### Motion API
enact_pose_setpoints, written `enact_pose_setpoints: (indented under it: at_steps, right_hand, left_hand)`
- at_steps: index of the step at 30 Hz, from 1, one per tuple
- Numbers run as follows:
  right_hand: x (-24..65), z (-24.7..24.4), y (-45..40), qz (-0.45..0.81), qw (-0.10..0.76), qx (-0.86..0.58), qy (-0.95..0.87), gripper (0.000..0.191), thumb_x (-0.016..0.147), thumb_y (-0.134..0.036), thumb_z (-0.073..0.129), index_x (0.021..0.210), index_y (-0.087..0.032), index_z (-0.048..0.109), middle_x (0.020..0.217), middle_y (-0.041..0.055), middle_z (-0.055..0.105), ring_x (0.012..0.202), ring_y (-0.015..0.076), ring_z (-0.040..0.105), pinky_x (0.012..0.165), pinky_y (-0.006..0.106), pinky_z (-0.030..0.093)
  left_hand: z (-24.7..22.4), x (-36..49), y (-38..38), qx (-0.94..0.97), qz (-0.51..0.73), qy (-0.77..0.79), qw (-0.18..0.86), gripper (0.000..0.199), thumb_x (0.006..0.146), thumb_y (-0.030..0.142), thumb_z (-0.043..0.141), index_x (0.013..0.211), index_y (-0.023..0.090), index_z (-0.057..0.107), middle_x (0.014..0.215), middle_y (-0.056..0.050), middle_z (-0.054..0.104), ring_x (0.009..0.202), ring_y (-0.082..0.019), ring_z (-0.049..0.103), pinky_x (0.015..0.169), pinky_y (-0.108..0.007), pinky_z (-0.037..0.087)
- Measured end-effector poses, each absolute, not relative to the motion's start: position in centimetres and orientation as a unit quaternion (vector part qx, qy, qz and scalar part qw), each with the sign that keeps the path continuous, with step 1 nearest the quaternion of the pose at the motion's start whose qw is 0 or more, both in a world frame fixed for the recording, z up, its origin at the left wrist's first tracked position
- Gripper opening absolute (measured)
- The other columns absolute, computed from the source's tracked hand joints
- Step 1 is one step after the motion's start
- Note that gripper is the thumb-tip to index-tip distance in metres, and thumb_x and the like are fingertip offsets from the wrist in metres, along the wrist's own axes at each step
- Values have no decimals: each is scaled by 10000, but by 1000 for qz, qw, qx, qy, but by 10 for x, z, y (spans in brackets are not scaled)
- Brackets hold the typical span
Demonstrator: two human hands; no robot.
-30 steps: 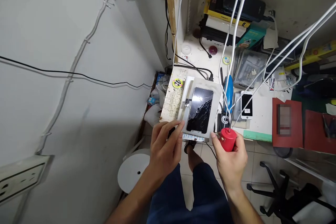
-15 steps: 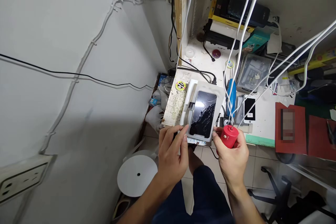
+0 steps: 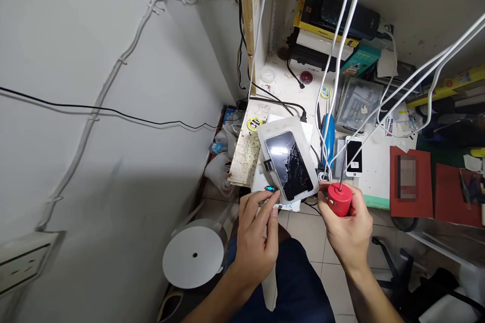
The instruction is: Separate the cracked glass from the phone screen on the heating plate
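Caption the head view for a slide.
Right hand holds a red cylinder; left hand at a plate bearing a phone.

"PISEN" on the yellow box (image 3: 326,34)

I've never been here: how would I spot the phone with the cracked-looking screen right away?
Start at the white workbench and look along its front edge to the slanted pale plate just beyond the person's left hand. On it lies the phone. Its dark screen shows jagged crack-like marks, unlike the white-framed phone farther right, which bears a small white label.
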State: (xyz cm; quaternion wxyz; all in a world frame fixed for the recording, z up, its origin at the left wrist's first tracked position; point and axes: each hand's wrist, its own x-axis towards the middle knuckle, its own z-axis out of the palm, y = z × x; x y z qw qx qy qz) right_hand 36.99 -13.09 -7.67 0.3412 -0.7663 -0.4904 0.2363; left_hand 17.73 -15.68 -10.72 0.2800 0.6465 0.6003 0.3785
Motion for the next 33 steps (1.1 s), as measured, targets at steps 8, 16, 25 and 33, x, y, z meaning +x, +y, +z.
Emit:
enact_pose_setpoints:
  at_steps: [8, 16, 25, 33]
  right_hand:
    - [423, -60, -147, 200, 181, -632, -727, 329, 979, -482, 791, 1183, -241, 698, 920, 25, 756, 696, 164, 681, 653, 276, 563]
    - [427, -70, -168, 205, 104, -607, -761, 304, 1046, -410, 716, 1272, -210, 671, 837, 8, 708, 609, 143, 614, 593, 281, 508]
    - [424, -71, -174, 183, 92, -615, -762, 327, 1041, -395, 733, 1294, -202, 656, 912, 22, 718, 669, 148, 649, 638, 281, 503]
    - [419, -67, -175, 169, 73, -610, -771, 312, 1046, -409, 723, 1262, -196, 653, 862, 15, 704, 597, 147, 597, 623, 300, 472]
  left_hand:
    - [-95, 137, -102, 737, 399, 511, 192, 504, 969, 11, 616, 1405, 259, 667, 1250, -96, 756, 1197, -289, 634, 1060, -491, 529]
    - [-98, 129, -41, 840, 340, 371, 203, 446, 974, 64, 612, 1347, 294, 694, 1375, -19, 782, 1492, -338, 528, 1151, -598, 441]
    - [-104, 135, -34, 835, 361, 372, 186, 316, 973, 87, 705, 1189, 318, 732, 1262, 38, 822, 1415, -310, 587, 1135, -576, 451]
    - [-106, 136, -34, 830, 354, 385, 191, 234, 1002, 127, 698, 1105, 330, 754, 1234, 65, 826, 1398, -294, 597, 1136, -571, 445]
